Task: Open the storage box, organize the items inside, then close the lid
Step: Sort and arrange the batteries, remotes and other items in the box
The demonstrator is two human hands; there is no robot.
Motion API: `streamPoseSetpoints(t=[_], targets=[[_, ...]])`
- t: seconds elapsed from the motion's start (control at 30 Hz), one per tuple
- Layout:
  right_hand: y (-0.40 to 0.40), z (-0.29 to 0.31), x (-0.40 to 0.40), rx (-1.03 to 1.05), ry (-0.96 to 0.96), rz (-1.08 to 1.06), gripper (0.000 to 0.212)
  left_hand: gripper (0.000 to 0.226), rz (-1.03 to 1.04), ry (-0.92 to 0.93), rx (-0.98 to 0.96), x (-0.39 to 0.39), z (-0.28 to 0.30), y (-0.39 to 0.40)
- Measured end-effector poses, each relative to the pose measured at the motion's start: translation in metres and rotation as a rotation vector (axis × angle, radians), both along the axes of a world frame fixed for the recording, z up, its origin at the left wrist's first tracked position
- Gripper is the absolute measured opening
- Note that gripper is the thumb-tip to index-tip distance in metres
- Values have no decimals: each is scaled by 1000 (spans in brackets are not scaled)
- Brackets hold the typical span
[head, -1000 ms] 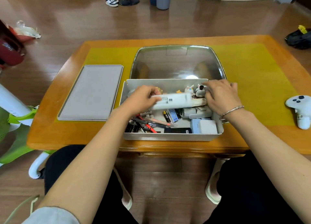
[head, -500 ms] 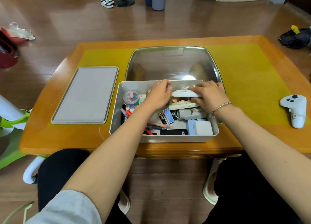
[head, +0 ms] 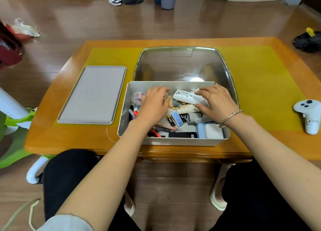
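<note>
Sat at the near edge of the orange wooden table [head: 260,144]: open white plastic storage box [head: 173,141], crammed with pens, batteries and small blocks. Lid already off, sorting under way. Deeper in, left hand [head: 154,105] lay over the clutter, fingers [head: 160,90] loosely bent toward a small figurine; whether anything was pinched, cannot tell. Right hand [head: 217,102] pressed spread, fairly straight fingers [head: 204,92] onto a long white plastic gadget [head: 186,98]. Probably light, stiff, slick; best taken across its middle. Beyond the fingertips, clear domed cover [head: 180,66]; well left, flat grey lid [head: 93,95].
</note>
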State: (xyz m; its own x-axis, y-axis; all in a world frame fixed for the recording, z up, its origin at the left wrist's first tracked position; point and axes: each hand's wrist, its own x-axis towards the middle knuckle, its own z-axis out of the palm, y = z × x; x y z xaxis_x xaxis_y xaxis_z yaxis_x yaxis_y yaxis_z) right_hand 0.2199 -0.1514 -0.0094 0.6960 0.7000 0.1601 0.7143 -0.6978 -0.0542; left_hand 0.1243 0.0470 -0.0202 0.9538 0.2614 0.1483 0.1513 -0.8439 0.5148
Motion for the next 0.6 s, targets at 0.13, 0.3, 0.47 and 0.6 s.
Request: streamPoseSetpoints(t=[0.13, 0.3, 0.47, 0.6], targets=[[17, 10, -24, 31, 166, 145, 34, 55, 328, -81, 147, -33, 0, 38], [43, -8, -44, -357, 299, 209, 31, 64, 437, 219, 3, -61, -16, 64], [55, -22, -38, -588, 376, 219, 20, 54, 375, 268, 49, -68, -28, 69], [59, -27, -36, -671, 413, 239, 9, 58, 392, 223, 114, -67, -32, 65]])
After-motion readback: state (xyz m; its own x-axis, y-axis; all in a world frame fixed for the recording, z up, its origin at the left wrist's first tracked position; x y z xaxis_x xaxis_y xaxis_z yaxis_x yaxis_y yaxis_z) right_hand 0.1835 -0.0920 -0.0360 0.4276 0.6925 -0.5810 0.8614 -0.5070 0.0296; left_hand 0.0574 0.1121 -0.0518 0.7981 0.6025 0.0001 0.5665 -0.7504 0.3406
